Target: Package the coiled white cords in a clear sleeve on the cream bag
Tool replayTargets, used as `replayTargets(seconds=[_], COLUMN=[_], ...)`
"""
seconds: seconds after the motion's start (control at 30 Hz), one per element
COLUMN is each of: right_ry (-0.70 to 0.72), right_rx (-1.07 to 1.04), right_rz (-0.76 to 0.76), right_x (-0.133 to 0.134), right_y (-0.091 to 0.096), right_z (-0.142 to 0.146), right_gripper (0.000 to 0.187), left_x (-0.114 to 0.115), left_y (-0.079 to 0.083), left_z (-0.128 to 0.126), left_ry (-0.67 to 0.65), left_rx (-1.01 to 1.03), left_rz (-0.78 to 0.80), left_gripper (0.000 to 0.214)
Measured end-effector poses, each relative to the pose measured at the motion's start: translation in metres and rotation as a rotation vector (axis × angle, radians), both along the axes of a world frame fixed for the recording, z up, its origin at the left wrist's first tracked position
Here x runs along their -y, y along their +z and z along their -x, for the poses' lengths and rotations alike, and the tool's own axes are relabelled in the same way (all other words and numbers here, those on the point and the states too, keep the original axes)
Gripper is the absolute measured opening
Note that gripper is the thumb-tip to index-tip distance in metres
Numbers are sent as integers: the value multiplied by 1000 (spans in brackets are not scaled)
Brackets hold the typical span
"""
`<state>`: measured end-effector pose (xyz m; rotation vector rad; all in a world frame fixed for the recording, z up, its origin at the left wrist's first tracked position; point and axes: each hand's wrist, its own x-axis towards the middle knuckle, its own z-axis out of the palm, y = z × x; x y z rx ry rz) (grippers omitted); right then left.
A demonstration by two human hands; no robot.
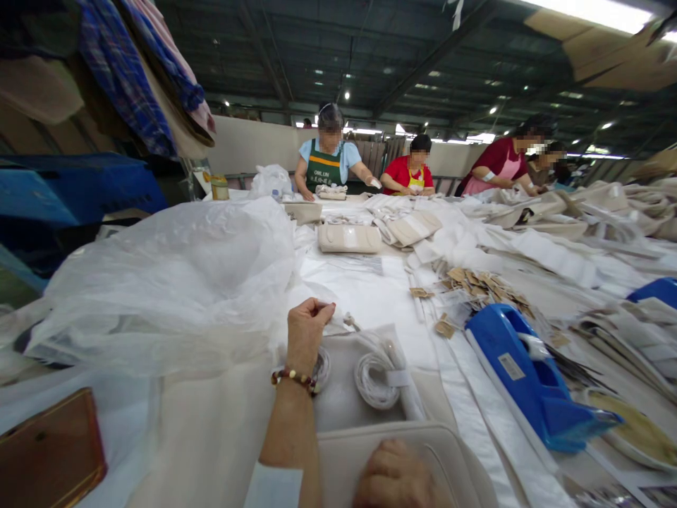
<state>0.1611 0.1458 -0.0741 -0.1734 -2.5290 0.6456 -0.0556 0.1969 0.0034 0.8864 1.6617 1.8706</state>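
Beige padded piece (338, 462) at the bottom of our view, lying on the desk (364, 282) close to us, stitched line along its rounded edge. Our right hand (399, 476) rests over it, blurred, fingers curled; we cannot tell whether they grip it. Just beyond lies a clear-wrapped beige piece (341, 406). On it, a pale coil of cord (364, 391) bound with a white band; a second coil (324, 367) sits partly behind our left wrist, which wears a beaded bracelet (290, 377). Our left hand (312, 317) is above the wrapped piece's far edge, thumb and fingers together at the tips; whether anything thin is pinched there, we cannot tell.

To the right: blue tape dispenser (515, 374), a heap of brown tags (481, 286) behind it. To the left: billowed translucent plastic (180, 261), a brown flat case (50, 451) nearer us. Farther up the desk, a banded beige bundle (349, 240); beyond it, a co-worker in a green apron (328, 169).
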Motion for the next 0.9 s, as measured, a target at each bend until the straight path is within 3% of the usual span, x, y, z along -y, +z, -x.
replayTargets(seconds=[0.17, 0.23, 0.43, 0.53, 0.67, 0.9], right_ry=[-94, -129, -142, -117, -61, -59], right_rx=[227, 293, 267, 204, 138, 145], right_rz=[124, 168, 236, 262, 294, 223], right_x=[-8, -8, -4, -2, -1, 1], right_y=[3, 4, 7, 9, 19, 21], right_z=[9, 10, 8, 7, 5, 4], right_gripper=[22, 26, 24, 20, 17, 9], left_x=[4, 11, 60, 87, 105, 113], left_y=[10, 14, 12, -3, -22, -28], left_z=[-6, -7, -26, -40, -53, -60], left_ry=[-39, -48, 4, -13, 10, -52], left_rx=[2, -8, -177, -553, -1203, -1396], left_rz=[-17, -16, 31, -48, -209, -229], left_gripper=[21, 21, 13, 7, 30, 31])
